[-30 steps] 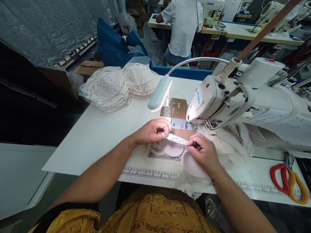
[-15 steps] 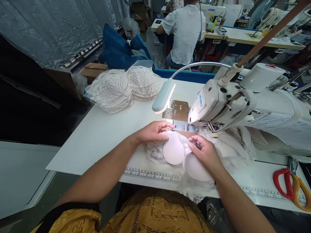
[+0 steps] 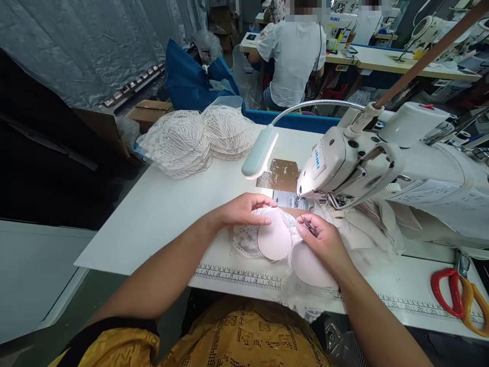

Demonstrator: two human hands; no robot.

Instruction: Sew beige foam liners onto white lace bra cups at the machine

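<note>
A white lace bra with two smooth padded cups (image 3: 274,242) lies on the sewing table (image 3: 164,204) in front of me. My left hand (image 3: 244,210) pinches the lace at the top edge of the left cup. My right hand (image 3: 324,239) rests on the right cup (image 3: 310,267), fingers closed, with a small dark thread snip (image 3: 307,225) held between them. Both hands sit just in front of the needle area of the white sewing machine (image 3: 367,158).
A stack of lace bras (image 3: 198,137) sits at the table's far left. A gooseneck lamp (image 3: 260,151) hangs over the work. Red and orange scissors (image 3: 456,293) lie at the right edge. Loose white fabric (image 3: 367,224) piles beneath the machine. A person in white (image 3: 294,56) sits beyond.
A second ago both hands held a lace strap stretched between them above the cups. Now the strap is down, the left cup is turned up and the hands rest on the bra.
</note>
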